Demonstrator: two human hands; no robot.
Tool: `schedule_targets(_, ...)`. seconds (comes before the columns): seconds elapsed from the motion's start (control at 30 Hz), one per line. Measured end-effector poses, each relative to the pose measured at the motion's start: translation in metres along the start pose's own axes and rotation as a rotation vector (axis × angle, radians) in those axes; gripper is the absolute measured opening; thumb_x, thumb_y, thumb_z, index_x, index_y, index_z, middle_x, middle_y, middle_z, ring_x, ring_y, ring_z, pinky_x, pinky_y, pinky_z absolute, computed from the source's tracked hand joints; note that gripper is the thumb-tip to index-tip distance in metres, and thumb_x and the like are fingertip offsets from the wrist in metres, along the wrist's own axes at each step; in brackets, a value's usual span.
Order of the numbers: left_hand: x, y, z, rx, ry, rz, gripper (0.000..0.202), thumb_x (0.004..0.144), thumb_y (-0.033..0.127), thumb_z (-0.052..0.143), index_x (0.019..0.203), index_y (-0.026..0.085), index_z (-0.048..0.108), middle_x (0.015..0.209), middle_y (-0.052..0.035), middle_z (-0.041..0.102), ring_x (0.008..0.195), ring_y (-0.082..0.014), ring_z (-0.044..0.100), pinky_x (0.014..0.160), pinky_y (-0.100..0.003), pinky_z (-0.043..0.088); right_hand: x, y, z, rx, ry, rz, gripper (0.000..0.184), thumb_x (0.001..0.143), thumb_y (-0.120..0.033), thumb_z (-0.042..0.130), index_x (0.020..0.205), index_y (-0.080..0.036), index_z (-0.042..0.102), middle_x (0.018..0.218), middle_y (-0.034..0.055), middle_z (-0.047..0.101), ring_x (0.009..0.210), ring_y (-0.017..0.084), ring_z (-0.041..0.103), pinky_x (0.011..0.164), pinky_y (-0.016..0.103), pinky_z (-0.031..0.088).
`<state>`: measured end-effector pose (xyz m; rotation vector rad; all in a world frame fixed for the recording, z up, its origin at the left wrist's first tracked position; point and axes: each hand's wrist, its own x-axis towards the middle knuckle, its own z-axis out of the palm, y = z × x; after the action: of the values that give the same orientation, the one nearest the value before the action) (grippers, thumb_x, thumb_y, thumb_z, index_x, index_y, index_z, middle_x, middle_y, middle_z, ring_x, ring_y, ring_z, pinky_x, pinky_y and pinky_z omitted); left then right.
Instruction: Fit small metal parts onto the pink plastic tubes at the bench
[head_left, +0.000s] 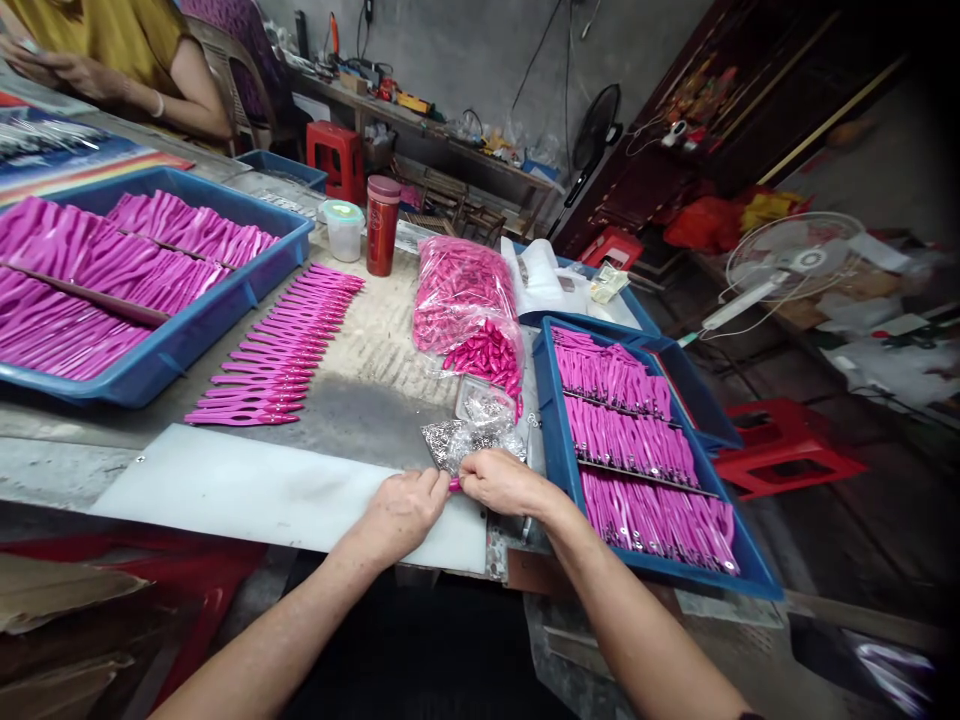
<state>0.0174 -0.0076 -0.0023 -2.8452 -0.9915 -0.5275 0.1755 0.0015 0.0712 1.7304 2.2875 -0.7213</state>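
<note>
Pinching a magenta piece [454, 484] at six o'clock from frame centre in tightly closed left hand [409, 508] and right hand [499, 482], covering all but a short stretch, while noting silvery parts [444, 440] at twelve o'clock, too fine to resolve, and a blue tray [247, 298] at ten o'clock, cropped by the edge.

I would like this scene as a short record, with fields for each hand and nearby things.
Left hand: holds small pink piece in fingertips
Right hand: fingers at the same piece
Below hands: white board
Beyond hands: clear bag
Left side: row of pink strips, blue tray
Right side: second blue tray
</note>
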Motion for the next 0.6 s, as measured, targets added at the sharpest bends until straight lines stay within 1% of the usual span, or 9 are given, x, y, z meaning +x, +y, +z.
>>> schedule_targets(0.13, 0.0, 0.0, 0.0, -0.008, 0.012, -0.001, 0.01, 0.083, 0.016, 0.039, 0.078, 0.017, 0.048, 0.062, -0.0009, 0.05, 0.054, -0.0157, 0.051, 0.046, -0.026, 0.037, 0.002, -0.001, 0.004, 0.055, 0.032, 0.049, 0.022, 0.071, -0.02, 0.04, 0.061, -0.016, 0.059, 0.056, -0.0004, 0.055, 0.051, 0.009, 0.039, 0.046, 0.021, 0.021)
schedule_targets(0.27, 0.001, 0.0, -0.002, -0.036, 0.02, -0.021, 0.01, 0.083, 0.016, 0.04, 0.076, 0.017, 0.047, 0.062, -0.0003, 0.05, 0.054, -0.0153, 0.051, 0.047, -0.026, 0.037, -0.002, -0.003, 0.008, 0.12, 0.152, 0.069, 0.02, 0.074, -0.022, 0.042, 0.061, -0.016, 0.056, 0.055, -0.0017, 0.052, 0.052, 0.009, 0.041, 0.048, 0.02, 0.022)
schedule_targets(0.4, 0.002, -0.001, -0.004, -0.047, 0.056, -0.055, 0.01, 0.083, 0.018, 0.041, 0.077, 0.017, 0.049, 0.06, 0.0005, 0.05, 0.053, -0.0138, 0.051, 0.047, -0.024, 0.036, -0.008, 0.007, 0.006, 0.236, 0.278, 0.048, 0.023, 0.077, -0.029, 0.045, 0.06, -0.016, 0.053, 0.056, -0.003, 0.05, 0.054, 0.009, 0.043, 0.05, 0.019, 0.026)
schedule_targets(0.5, 0.003, -0.002, -0.005, -0.056, 0.082, -0.073, 0.011, 0.083, 0.02, 0.041, 0.079, 0.017, 0.051, 0.06, 0.0008, 0.05, 0.052, -0.013, 0.051, 0.047, -0.024, 0.035, -0.01, 0.019, 0.002, 0.245, 0.404, 0.11, 0.021, 0.078, -0.023, 0.043, 0.062, -0.016, 0.054, 0.06, -0.0017, 0.053, 0.059, 0.01, 0.047, 0.055, 0.019, 0.031)
schedule_targets(0.53, 0.003, -0.003, -0.005, -0.058, 0.094, -0.073, 0.011, 0.083, 0.02, 0.041, 0.079, 0.017, 0.051, 0.059, 0.0009, 0.05, 0.052, -0.0129, 0.051, 0.047, -0.024, 0.034, -0.01, 0.022, 0.001, 0.222, 0.429, 0.129, 0.02, 0.078, -0.02, 0.043, 0.063, -0.016, 0.056, 0.063, -0.0008, 0.055, 0.061, 0.01, 0.049, 0.057, 0.019, 0.032)
schedule_targets(0.6, 0.003, -0.003, -0.004, -0.055, 0.115, -0.07, 0.011, 0.083, 0.019, 0.041, 0.078, 0.018, 0.052, 0.059, 0.0011, 0.05, 0.051, -0.0126, 0.05, 0.046, -0.024, 0.033, -0.008, 0.027, -0.001, 0.146, 0.428, 0.151, 0.019, 0.078, -0.018, 0.043, 0.067, -0.016, 0.058, 0.069, 0.0007, 0.059, 0.067, 0.011, 0.052, 0.062, 0.02, 0.034)
